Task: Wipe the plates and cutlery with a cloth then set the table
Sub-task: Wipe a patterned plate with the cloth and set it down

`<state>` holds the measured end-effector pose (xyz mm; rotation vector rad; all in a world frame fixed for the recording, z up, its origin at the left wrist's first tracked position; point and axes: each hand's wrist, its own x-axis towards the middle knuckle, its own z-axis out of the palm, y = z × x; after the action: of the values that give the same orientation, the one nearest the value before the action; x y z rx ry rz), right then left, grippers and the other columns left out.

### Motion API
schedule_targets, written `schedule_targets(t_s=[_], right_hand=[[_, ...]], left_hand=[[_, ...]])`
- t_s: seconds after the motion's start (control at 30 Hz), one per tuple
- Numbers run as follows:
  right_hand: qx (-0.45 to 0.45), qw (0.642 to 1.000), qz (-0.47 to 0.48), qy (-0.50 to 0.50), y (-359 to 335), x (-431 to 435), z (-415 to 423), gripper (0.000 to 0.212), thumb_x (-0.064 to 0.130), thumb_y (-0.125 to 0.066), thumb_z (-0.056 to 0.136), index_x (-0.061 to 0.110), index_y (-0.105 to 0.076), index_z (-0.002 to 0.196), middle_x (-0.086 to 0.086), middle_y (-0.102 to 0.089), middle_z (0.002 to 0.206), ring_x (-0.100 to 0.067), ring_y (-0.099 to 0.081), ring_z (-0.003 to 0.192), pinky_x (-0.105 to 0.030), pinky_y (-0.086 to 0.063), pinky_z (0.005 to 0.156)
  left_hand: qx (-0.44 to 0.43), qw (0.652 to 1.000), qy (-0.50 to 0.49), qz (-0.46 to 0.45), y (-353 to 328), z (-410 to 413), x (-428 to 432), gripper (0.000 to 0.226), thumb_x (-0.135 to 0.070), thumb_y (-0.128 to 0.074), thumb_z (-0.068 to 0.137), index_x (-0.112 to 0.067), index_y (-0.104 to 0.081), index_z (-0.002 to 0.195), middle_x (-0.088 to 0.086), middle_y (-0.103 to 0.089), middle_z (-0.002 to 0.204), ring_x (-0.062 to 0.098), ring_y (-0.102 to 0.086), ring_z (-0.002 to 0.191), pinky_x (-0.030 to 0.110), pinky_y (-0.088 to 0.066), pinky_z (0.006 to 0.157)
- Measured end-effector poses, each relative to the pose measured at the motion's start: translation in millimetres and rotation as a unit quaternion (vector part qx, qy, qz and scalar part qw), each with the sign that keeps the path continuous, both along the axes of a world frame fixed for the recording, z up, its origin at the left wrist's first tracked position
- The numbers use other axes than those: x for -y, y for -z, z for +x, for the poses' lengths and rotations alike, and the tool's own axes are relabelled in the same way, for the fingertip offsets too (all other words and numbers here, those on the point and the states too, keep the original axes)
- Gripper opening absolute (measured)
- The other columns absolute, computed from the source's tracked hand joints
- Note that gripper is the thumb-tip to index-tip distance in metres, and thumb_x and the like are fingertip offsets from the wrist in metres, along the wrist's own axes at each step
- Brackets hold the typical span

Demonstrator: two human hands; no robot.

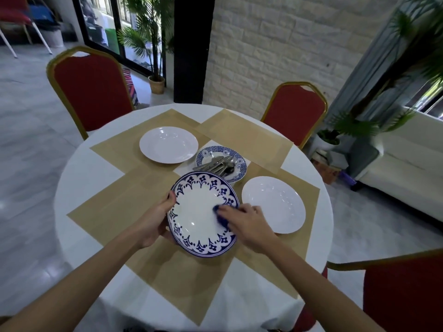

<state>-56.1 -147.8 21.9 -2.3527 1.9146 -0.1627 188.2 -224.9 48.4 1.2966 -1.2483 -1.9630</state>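
Note:
My left hand (155, 220) grips the left rim of a blue-patterned plate (194, 212), held tilted just above the near placemat. My right hand (247, 222) presses a blue cloth (221, 215) against the plate's right inner side; most of the cloth is hidden under my fingers. One plain white plate (168, 144) lies on the far left placemat, another white plate (273, 204) on the right placemat. A small blue-patterned plate (237, 156) in the table's middle carries a pile of cutlery (217, 164).
The round table has a white cloth (79, 168) and tan placemats (242, 135). Red chairs with gold frames stand at the far left (88, 89), far right (294, 111) and near right (402, 291). Potted plants and a white sofa (407, 168) lie beyond.

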Motion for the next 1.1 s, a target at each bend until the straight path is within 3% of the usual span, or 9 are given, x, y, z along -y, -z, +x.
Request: schedule_targets(t_s=[0.17,0.27,0.37,0.53,0.67,0.8,0.93,1.0,1.1], right_hand=[[-0.018,0.992,-0.119,0.039,-1,27,31,0.043,0.025,-0.046,0.096,0.032,-0.044,0.139,0.015,-0.045,0.145,-0.028,-0.052,0.111,-0.038,-0.022,0.089],[0.100,0.994,-0.037,-0.019,-11,19,62,0.047,0.046,-0.031,0.098,0.034,-0.037,0.144,0.019,-0.034,0.152,-0.025,-0.039,0.121,-0.040,-0.025,0.097],[0.121,0.986,0.040,-0.104,-9,2,69,0.063,0.056,-0.051,0.090,0.034,-0.032,0.146,0.016,-0.032,0.153,-0.023,-0.040,0.119,-0.037,-0.033,0.101],[0.096,0.985,0.004,-0.144,-11,-8,67,0.060,0.011,-0.072,0.076,0.010,-0.050,0.131,-0.009,-0.055,0.126,-0.026,-0.053,0.106,-0.037,-0.049,0.087],[0.275,0.960,0.027,-0.047,-51,-12,62,0.050,0.017,-0.074,0.069,0.022,-0.057,0.116,0.005,-0.062,0.107,-0.005,-0.055,0.091,-0.017,-0.041,0.079],[0.644,0.753,0.071,0.114,-81,-6,41,0.062,0.016,-0.077,0.051,0.021,-0.061,0.110,0.003,-0.070,0.099,-0.010,-0.066,0.089,-0.026,-0.053,0.076],[0.827,0.521,0.076,0.196,-90,-4,26,0.060,0.022,-0.081,0.040,0.020,-0.069,0.099,-0.009,-0.073,0.090,-0.027,-0.070,0.077,-0.041,-0.059,0.067],[0.842,0.474,0.078,0.246,-93,1,27,0.065,0.025,-0.085,0.045,0.021,-0.067,0.108,-0.007,-0.074,0.091,-0.027,-0.072,0.076,-0.043,-0.059,0.063],[0.811,0.477,0.097,0.326,-90,13,22,0.056,0.046,-0.083,0.059,0.031,-0.064,0.109,-0.006,-0.070,0.102,-0.029,-0.068,0.087,-0.043,-0.053,0.078]], left_hand=[[-0.004,0.998,0.045,0.031,6,-17,-16,0.040,-0.059,-0.026,0.093,-0.041,-0.051,0.120,-0.002,-0.071,0.109,0.026,-0.069,0.095,0.051,-0.058,0.064],[-0.027,0.998,0.037,0.034,7,-22,-15,0.050,-0.060,-0.024,0.093,-0.033,-0.054,0.122,0.001,-0.072,0.108,0.025,-0.069,0.098,0.051,-0.057,0.072],[-0.025,0.999,0.003,0.021,8,-15,-5,0.053,-0.061,-0.025,0.093,-0.030,-0.052,0.127,0.003,-0.071,0.110,0.031,-0.068,0.099,0.059,-0.054,0.077],[-0.003,1.000,-0.004,0.004,-2,-14,0,0.045,-0.061,-0.033,0.093,-0.034,-0.052,0.124,0.005,-0.068,0.113,0.038,-0.065,0.098,0.061,-0.055,0.070],[-0.001,0.998,0.029,0.049,-25,-12,6,0.063,-0.070,-0.031,0.087,-0.023,-0.061,0.117,0.011,-0.060,0.113,0.028,-0.063,0.096,0.044,-0.057,0.076],[0.049,0.999,0.009,-0.002,-16,-5,12,0.063,-0.071,-0.018,0.088,-0.035,-0.048,0.131,0.001,-0.030,0.148,0.025,-0.025,0.140,0.054,-0.024,0.109],[-0.116,0.990,-0.018,0.076,8,-2,-5,0.053,-0.057,-0.032,0.094,-0.023,-0.052,0.129,0.004,-0.057,0.128,0.023,-0.060,0.106,0.050,-0.044,0.099],[-0.243,0.963,-0.029,0.112,4,-7,-10,0.045,-0.046,-0.032,0.097,-0.017,-0.058,0.121,0.004,-0.067,0.105,0.019,-0.068,0.083,0.042,-0.056,0.082],[-0.395,0.902,-0.083,0.149,-6,-12,-7,0.042,-0.034,-0.039,0.094,-0.011,-0.056,0.125,0.006,-0.068,0.113,0.018,-0.070,0.092,0.036,-0.059,0.076]])
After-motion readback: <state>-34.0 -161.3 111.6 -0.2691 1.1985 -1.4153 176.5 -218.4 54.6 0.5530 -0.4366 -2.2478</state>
